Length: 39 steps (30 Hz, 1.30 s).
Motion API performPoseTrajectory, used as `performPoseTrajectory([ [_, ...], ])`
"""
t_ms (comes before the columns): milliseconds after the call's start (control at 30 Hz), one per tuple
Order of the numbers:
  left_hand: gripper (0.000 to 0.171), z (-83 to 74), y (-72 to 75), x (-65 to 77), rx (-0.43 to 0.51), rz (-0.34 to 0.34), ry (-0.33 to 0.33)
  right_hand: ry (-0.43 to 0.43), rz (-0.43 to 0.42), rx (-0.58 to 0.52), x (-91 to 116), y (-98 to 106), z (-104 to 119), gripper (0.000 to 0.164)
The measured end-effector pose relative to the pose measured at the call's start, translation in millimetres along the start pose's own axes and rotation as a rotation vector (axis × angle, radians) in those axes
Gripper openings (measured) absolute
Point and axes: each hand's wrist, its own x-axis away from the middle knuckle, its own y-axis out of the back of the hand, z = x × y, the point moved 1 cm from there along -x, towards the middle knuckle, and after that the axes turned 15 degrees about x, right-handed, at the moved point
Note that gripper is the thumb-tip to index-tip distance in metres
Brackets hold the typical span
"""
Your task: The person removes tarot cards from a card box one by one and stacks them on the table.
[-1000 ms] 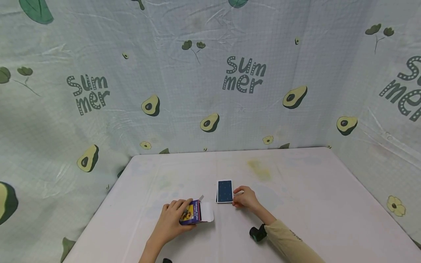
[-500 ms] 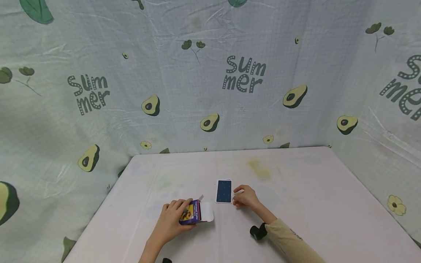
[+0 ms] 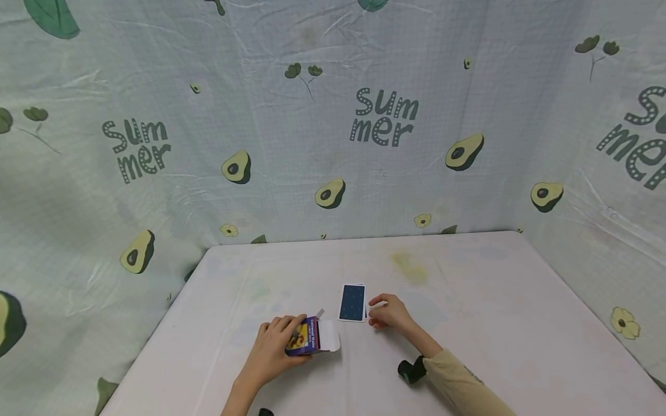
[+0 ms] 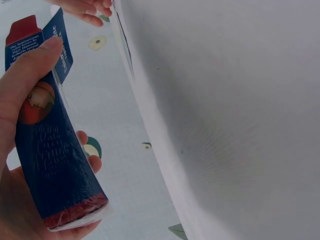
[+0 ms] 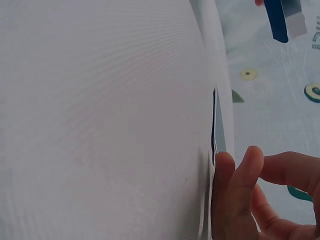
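Observation:
My left hand [image 3: 276, 346] grips a small card box [image 3: 303, 337] with a yellow picture and purple side, its white end flap [image 3: 328, 336] folded out to the right. In the left wrist view the thumb lies along the box's dark blue side [image 4: 55, 155] and fingertips show behind it. Just right of the box's far end, a few blue-backed cards [image 3: 352, 303] lie face down on the table, slightly out of line with each other. Beside their right edge rests my right hand [image 3: 389, 312], fingers bent loosely and fingertips close to the cards [image 5: 220, 130], with nothing seen between them.
The white table [image 3: 468, 289] reaches back to a cloth wall [image 3: 395, 190] printed with avocados and lettering. A black wrist camera [image 3: 412, 370] sits on the right wrist, below the tan sleeve [image 3: 463, 381].
The top card has slid slightly left, showing a card edge beneath it on the right. Both hands stay about where they were; the head view has shifted a little.

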Motion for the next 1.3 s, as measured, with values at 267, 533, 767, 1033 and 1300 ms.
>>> performPoseTrajectory([
  [267,0.077,-0.7,-1.2,-2.0,-0.001,0.007,0.016,0.044,0.025,-0.045,3,1,-4,0.024],
  [533,0.077,-2.3,0.4,-2.4,0.0,-0.005,0.014,0.11,0.062,-0.072,14,4,1,0.026],
  [767,0.077,-1.2,-1.4,-3.4,0.002,-0.016,-0.011,0.179,0.11,-0.091,25,8,7,0.03],
  [1033,0.078,-2.7,-1.0,-4.6,0.006,-0.018,-0.037,0.248,0.163,-0.099,35,12,14,0.038],
  [1300,0.078,-6.4,-0.1,-5.6,0.001,0.008,-0.04,0.282,0.212,-0.136,43,10,22,0.04],
])
